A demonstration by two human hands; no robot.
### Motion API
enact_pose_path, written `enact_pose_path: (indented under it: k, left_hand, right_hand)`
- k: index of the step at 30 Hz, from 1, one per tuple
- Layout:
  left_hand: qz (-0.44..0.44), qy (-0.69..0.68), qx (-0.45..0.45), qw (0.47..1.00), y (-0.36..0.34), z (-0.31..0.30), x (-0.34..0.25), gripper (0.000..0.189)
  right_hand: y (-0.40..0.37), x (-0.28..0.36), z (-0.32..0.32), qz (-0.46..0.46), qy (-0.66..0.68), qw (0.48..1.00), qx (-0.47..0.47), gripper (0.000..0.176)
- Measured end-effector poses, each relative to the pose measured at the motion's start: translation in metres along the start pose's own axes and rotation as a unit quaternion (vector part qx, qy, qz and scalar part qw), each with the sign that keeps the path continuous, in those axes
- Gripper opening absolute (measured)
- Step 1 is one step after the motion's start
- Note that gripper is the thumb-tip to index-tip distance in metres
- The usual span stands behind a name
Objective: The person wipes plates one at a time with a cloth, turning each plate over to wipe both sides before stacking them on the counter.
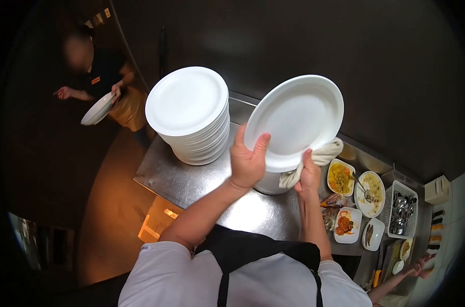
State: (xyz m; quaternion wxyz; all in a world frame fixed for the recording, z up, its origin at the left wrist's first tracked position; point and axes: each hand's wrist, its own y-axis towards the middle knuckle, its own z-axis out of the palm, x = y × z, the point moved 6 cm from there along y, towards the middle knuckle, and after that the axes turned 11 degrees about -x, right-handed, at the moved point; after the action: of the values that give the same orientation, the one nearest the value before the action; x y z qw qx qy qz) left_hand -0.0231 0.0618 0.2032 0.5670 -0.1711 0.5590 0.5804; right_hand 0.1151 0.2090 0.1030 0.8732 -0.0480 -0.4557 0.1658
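My left hand [248,159] grips the left rim of a white oval plate [297,121], thumb on its face and fingers behind. A pale folded cloth [326,152] is bunched in my right hand [309,174], pressed at the plate's lower right rim with the thumb along the edge. The plate is raised and tilted above the steel counter [246,215]. To its left stands a tall stack of white plates [188,101]. Below the held plate, a round rim [271,185] on the counter is mostly hidden by my hands.
Dishes of food, including a vegetable bowl [341,177] and a larger plate with a spoon [369,193], sit at the right. Beside them is a white basket of cutlery [402,209]. Another person [107,77] carries a white dish [98,109]; someone's hand [422,264] reaches in at lower right.
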Motion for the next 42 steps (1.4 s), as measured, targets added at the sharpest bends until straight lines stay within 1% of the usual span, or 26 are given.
enact_pose_path:
  k: [2, 3, 5, 6, 7, 10, 13, 16, 17, 18, 20, 21, 22, 23, 24, 25, 26, 27, 28, 30, 32, 33, 35, 37, 39, 42]
  left_hand:
    - [0.005, 0.026, 0.077, 0.997, 0.013, -0.019, -0.005, 0.029]
    - [0.021, 0.066, 0.117, 0.991, 0.019, -0.028, -0.015, 0.026]
    - [0.030, 0.139, 0.189, 0.972, 0.027, -0.041, -0.034, 0.025]
    - [0.032, 0.172, 0.226, 0.958, 0.029, -0.044, -0.042, 0.025]
    - [0.028, 0.198, 0.249, 0.948, 0.030, -0.046, -0.048, 0.026]
    - [0.011, 0.262, 0.316, 0.912, 0.029, -0.047, -0.055, 0.026]
    - [-0.007, 0.309, 0.372, 0.875, 0.029, -0.043, -0.056, 0.028]
    - [-0.059, 0.409, 0.433, 0.801, 0.019, -0.033, -0.049, 0.032]
    - [0.162, 0.304, 0.417, 0.841, 0.005, -0.039, -0.012, 0.034]
    - [0.053, 0.307, 0.425, 0.850, 0.001, -0.039, 0.000, 0.040]
    - [0.218, 0.332, 0.312, 0.863, -0.015, -0.039, -0.001, 0.048]
    - [0.164, 0.266, 0.343, 0.886, -0.008, -0.047, -0.025, 0.055]
    - [-0.001, 0.249, 0.335, 0.909, 0.001, -0.056, -0.024, 0.056]
    - [-0.160, 0.229, 0.292, 0.915, 0.008, -0.067, -0.025, 0.058]
    - [-0.184, 0.148, 0.210, 0.949, 0.017, -0.085, -0.030, 0.058]
    - [-0.199, 0.095, 0.116, 0.968, 0.028, -0.104, -0.041, 0.055]
    - [-0.213, 0.039, 0.020, 0.976, 0.040, -0.126, -0.049, 0.053]
    - [-0.197, 0.004, -0.037, 0.980, 0.053, -0.146, -0.051, 0.051]
    - [-0.178, -0.031, -0.093, 0.979, 0.067, -0.167, -0.054, 0.050]
    - [-0.163, -0.030, -0.171, 0.971, 0.082, -0.203, -0.054, 0.050]
    - [-0.147, -0.042, -0.201, 0.968, 0.095, -0.233, -0.042, 0.049]
    - [-0.158, -0.031, -0.221, 0.962, 0.096, -0.237, -0.042, 0.049]
    - [-0.154, -0.031, -0.236, 0.959, 0.098, -0.245, -0.035, 0.050]
    - [-0.153, -0.028, -0.250, 0.956, 0.099, -0.244, -0.030, 0.051]
    - [-0.150, -0.022, -0.267, 0.952, 0.097, -0.239, -0.026, 0.052]
    - [-0.086, 0.047, -0.278, 0.955, 0.104, -0.236, -0.008, 0.053]
  right_hand:
    - [0.001, -0.009, -0.002, -0.017, -0.020, 0.999, 0.041, 0.059]
    - [0.004, -0.002, -0.004, -0.001, -0.064, 0.997, 0.051, 0.063]
    - [0.014, 0.028, 0.001, -0.080, -0.182, 0.972, 0.124, 0.066]
    - [0.015, 0.040, 0.010, -0.120, -0.240, 0.950, 0.157, 0.067]
    - [0.008, 0.058, 0.029, -0.186, -0.237, 0.932, 0.200, 0.065]
    - [0.001, 0.075, 0.064, -0.205, -0.404, 0.848, 0.274, 0.061]
    - [-0.034, 0.085, 0.115, -0.272, -0.498, 0.734, 0.374, 0.051]
    - [-0.079, 0.082, 0.158, -0.396, -0.489, 0.631, 0.454, 0.047]
    - [-0.081, 0.076, 0.162, -0.407, -0.475, 0.635, 0.454, 0.045]
    - [-0.082, 0.080, 0.168, -0.382, -0.416, 0.693, 0.448, 0.041]
    - [-0.085, 0.093, 0.178, -0.322, -0.290, 0.794, 0.427, 0.033]
    - [-0.086, 0.107, 0.179, -0.334, -0.220, 0.821, 0.408, 0.027]
    - [-0.075, 0.113, 0.167, -0.326, -0.214, 0.849, 0.357, 0.028]
    - [-0.064, 0.118, 0.154, -0.317, -0.206, 0.874, 0.305, 0.030]
    - [-0.054, 0.124, 0.141, -0.344, -0.226, 0.871, 0.268, 0.031]
    - [-0.044, 0.130, 0.128, -0.369, -0.246, 0.866, 0.229, 0.033]
    - [-0.029, 0.126, 0.111, -0.363, -0.226, 0.882, 0.196, 0.034]
    - [-0.025, 0.125, 0.098, -0.353, -0.230, 0.897, 0.136, 0.034]
    - [-0.019, 0.115, 0.082, -0.309, -0.211, 0.919, 0.126, 0.035]
    - [-0.003, 0.087, 0.043, -0.218, -0.166, 0.956, 0.103, 0.037]
    - [-0.006, 0.064, 0.029, -0.168, -0.144, 0.970, 0.103, 0.041]
    - [-0.009, 0.053, 0.025, -0.142, -0.132, 0.976, 0.102, 0.044]
    - [-0.013, 0.043, 0.021, -0.125, -0.128, 0.978, 0.107, 0.047]
    - [-0.012, 0.038, 0.016, -0.117, -0.136, 0.978, 0.108, 0.050]
    - [-0.012, 0.039, 0.014, -0.130, -0.140, 0.976, 0.107, 0.052]
    - [-0.009, 0.035, 0.008, -0.128, -0.148, 0.975, 0.103, 0.056]
